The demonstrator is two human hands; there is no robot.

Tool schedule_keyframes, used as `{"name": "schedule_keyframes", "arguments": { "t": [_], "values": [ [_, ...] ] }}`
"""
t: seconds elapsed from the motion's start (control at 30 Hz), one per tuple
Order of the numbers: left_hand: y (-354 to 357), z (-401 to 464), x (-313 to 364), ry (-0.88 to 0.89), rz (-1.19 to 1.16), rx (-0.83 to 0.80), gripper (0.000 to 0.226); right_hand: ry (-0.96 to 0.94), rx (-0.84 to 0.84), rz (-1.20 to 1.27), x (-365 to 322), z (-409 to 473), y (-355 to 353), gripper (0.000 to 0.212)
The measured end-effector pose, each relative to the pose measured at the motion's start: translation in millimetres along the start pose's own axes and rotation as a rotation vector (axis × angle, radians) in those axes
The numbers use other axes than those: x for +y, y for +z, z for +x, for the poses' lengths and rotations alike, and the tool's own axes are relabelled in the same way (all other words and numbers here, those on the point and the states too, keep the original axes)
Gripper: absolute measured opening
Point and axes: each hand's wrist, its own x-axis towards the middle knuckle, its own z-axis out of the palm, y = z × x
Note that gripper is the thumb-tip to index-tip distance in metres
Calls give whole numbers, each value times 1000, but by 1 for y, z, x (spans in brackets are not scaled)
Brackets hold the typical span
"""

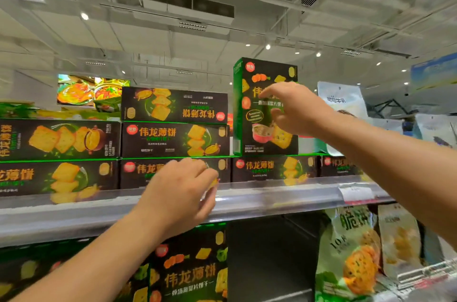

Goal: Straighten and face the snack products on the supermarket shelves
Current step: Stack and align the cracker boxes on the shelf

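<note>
The grey metal top shelf [272,193] carries rows of flat black cracker boxes lying on their sides. On it, the upright black-and-green cracker box [265,106] stands atop the lying row, right of a three-high stack whose topmost box [174,104] is upside down. Right of the upright box sits a pale milk-snack pouch [342,101]. Below the shelf, right, stand white-and-green biscuit bags [351,252]

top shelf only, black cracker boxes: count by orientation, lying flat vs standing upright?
Lying flat: 7, first at
Standing upright: 1, right hand in front of it
Total: 8
Left hand covers part of one flat box; any boxes behind the front row are hidden.
</note>
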Motion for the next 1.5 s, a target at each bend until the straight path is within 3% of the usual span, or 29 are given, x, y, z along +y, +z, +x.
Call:
{"name": "schedule_keyframes", "arguments": {
  "t": [0.2,0.37,0.57,0.8,1.0,1.1,1.33,1.5],
  "values": [
    [31,4,22,-84,-89,57,18,9,131,48,33,46,-12,51],
    [31,6,21,-158,-58,68,20,25,16,75,39,70,-12,70],
    [29,8,27,-199,-16,59,29,13,-15,119,41,72,-15,47],
    [30,8,28,-222,22,31,27,-47,-85,22,49,74,-31,65],
    [30,7,27,-243,11,16,27,15,-169,176,51,74,-46,72],
    [30,7,27,-251,16,1,27,16,-145,240,47,65,-53,71],
    [30,8,28,-241,12,-30,6,-53,14,74,33,30,-78,77],
    [30,3,31,-199,44,-10,24,-16,25,35,9,-11,-108,84]
  ]
}}
